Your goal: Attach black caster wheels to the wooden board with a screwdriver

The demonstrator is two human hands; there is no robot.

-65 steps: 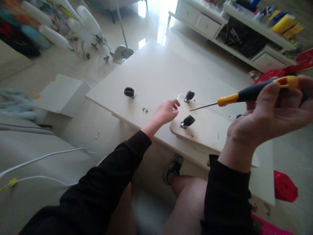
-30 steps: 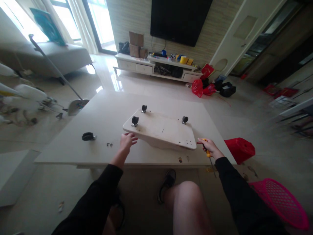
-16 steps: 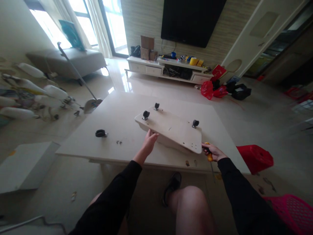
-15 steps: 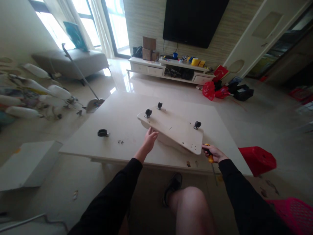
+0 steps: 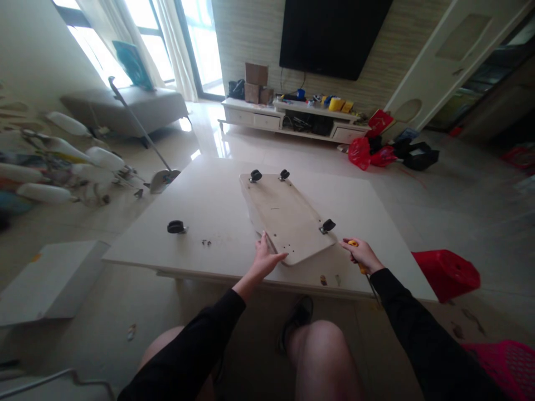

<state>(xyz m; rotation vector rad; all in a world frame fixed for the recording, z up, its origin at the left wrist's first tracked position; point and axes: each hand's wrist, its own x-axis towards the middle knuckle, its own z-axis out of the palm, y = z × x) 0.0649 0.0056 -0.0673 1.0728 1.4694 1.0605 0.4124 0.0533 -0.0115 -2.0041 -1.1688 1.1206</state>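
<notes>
A pale board (image 5: 273, 214) lies wheel side up, with a black caster (image 5: 256, 176) at its far left corner, a second caster (image 5: 285, 175) at its far right and a third caster (image 5: 328, 225) at its near right. Bare screw holes show at its near left corner. My left hand (image 5: 266, 257) grips that corner, thumb on top; its other fingertips are partly hidden at the edge. Right of the board, my right hand (image 5: 363, 255) is closed round a screwdriver (image 5: 363, 268) with a yellow handle, shaft pointing down towards me. A loose caster (image 5: 176, 226) and several small screws (image 5: 206, 243) lie to the left.
The board rests on a white table (image 5: 142, 239). Small scraps (image 5: 323, 280) lie near its front edge. A red stool (image 5: 447, 274) stands off the right side, with a pink basket (image 5: 505, 365) below. A white box (image 5: 50, 278) sits on the floor at left.
The board has turned clockwise, its near end swinging left towards me. My left hand has shifted to the near corner. My right hand, with the screwdriver, has come away from the board's edge.
</notes>
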